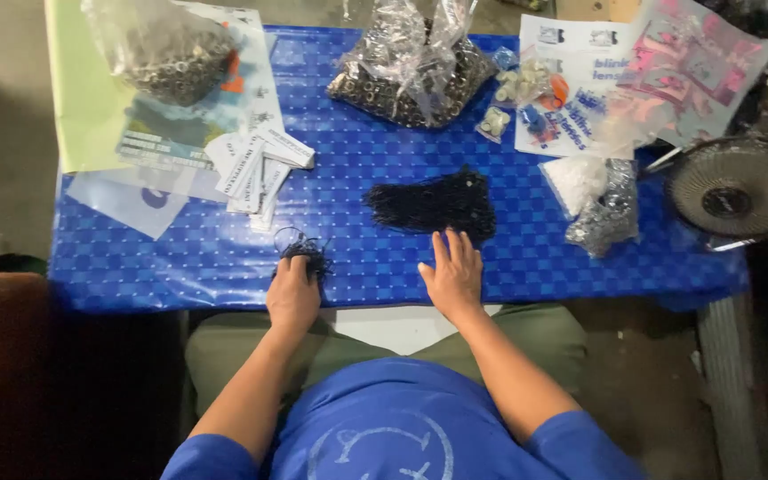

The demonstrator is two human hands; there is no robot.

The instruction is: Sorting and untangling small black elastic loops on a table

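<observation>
The person sits at a bench (224,258) covered with a blue checked cloth, both forearms stretched forward over it. The left hand (293,295) is closed around a small bunch of black cords (306,249), whose loops stick out past the knuckles near the front edge of the bench. The right hand (453,274) lies flat and open, fingers spread slightly, its fingertips touching the near edge of a larger pile of black cords (437,203) that sits in the middle of the bench. The small bunch and the large pile are apart, with bare blue cloth between them. Behind the pile, at the far edge, stands a clear plastic bag of dark metal rings (406,76); a second such bag (171,53) rests at the far left on top of printed paper sheets (171,142). A loose stack of white paper tags (255,169) lies just left of centre. At the right are small clear packets (597,200) with white and grey contents, and a round fan (740,188) just beyond the bench's right end.
</observation>
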